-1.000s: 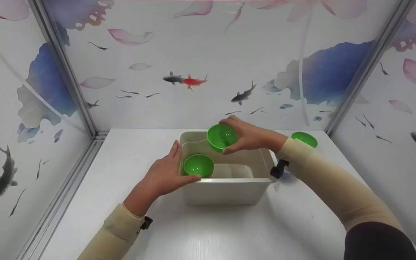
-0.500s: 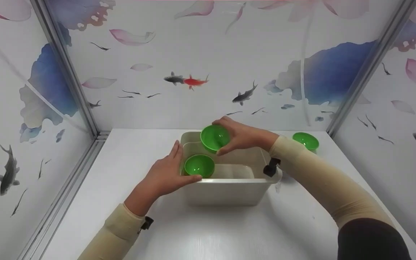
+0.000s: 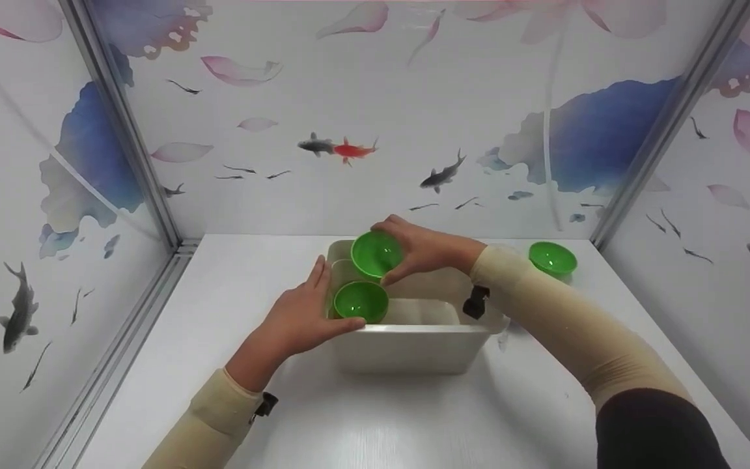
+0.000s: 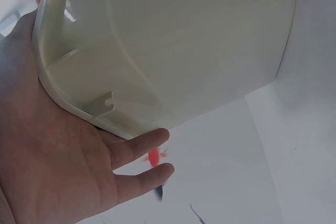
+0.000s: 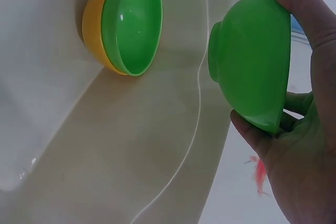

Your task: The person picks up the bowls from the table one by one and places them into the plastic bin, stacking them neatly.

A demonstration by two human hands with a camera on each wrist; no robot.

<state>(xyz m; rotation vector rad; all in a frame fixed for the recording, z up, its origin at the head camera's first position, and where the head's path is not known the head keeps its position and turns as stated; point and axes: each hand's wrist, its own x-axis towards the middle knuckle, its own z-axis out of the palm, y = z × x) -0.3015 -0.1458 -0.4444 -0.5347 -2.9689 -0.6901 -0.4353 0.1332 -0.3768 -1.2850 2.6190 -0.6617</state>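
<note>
My right hand [image 3: 424, 247] grips a green bowl [image 3: 375, 253] by its rim, tilted above the back left of a white plastic bin [image 3: 407, 352]. Seen in the right wrist view, thumb and fingers pinch opposite sides of this bowl. Lower in the bin, at its left end, sits another green bowl [image 5: 137, 24] nested in a yellow bowl [image 5: 93, 27]. The held bowl is apart from that stack. My left hand [image 3: 293, 319] rests on the bin's near left corner. Its thumb lies on the front rim, and straight fingers [image 4: 144, 179] touch the outer left wall.
A third green bowl [image 3: 552, 258] stands at the back right of the white table [image 3: 375, 417], beyond my right forearm. Printed panels [image 3: 349, 85] close off the back and both sides, with metal rails [image 3: 114, 124] at the corners.
My right hand has moved left with the green bowl, bringing it nearer to the stack in the bin. My left hand has stayed on the bin's corner.
</note>
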